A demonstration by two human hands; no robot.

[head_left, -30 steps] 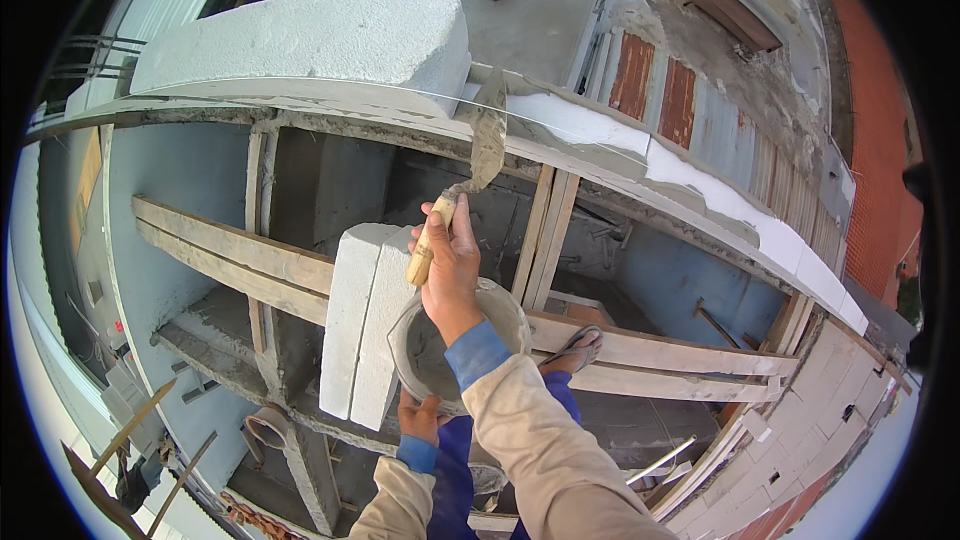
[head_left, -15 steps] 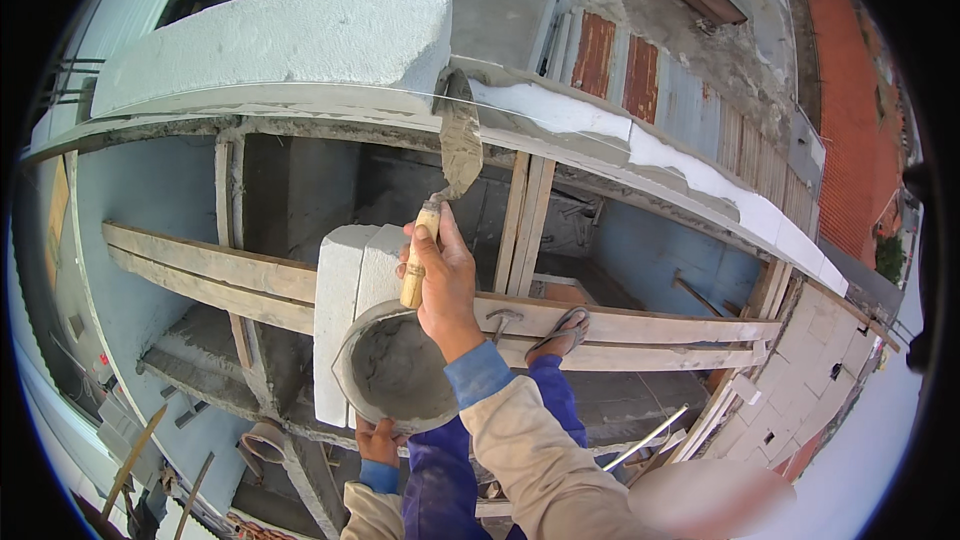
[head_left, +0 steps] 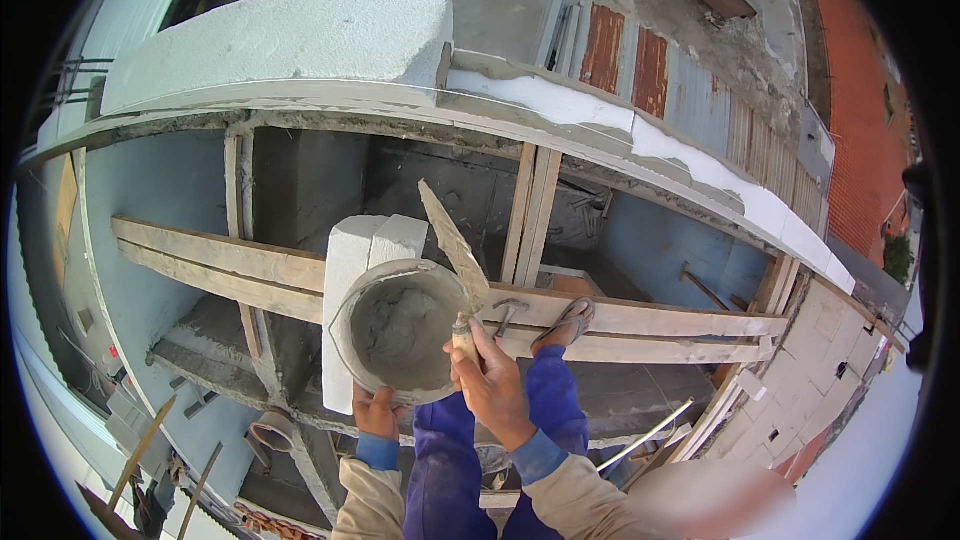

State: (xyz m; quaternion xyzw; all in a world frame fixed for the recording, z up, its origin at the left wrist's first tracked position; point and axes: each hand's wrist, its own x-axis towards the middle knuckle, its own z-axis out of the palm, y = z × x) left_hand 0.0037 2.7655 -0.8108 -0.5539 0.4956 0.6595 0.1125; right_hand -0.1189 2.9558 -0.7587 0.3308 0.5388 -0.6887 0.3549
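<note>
My right hand (head_left: 492,392) is closed round the wooden handle of a pointed trowel (head_left: 457,260). Its mortar-smeared blade angles up and to the left, by the right rim of a bucket (head_left: 358,305). Grey wet mortar (head_left: 392,335) lies in the bucket. At the near side of the bucket, my left hand (head_left: 378,414) grips its lower edge; part of the fingers is hidden beneath. White lightweight blocks (head_left: 343,340) stand at the bucket's left and partly behind it. Farther off, a large white block (head_left: 290,35) sits on the wall top, beside grey mortar (head_left: 480,65).
Wooden planks (head_left: 230,265) span the open bays below. A hammer (head_left: 511,313) lies on them near my sandalled foot (head_left: 572,322). A thin string (head_left: 330,87) runs along the wall. White wall top (head_left: 570,100) continues right; rusty roofing sheets (head_left: 625,55) lie beyond.
My right hand has drawn the trowel back from the wall joint at the large block, down to the bucket's right side. The left hand still holds the bucket, now tilted slightly differently.
</note>
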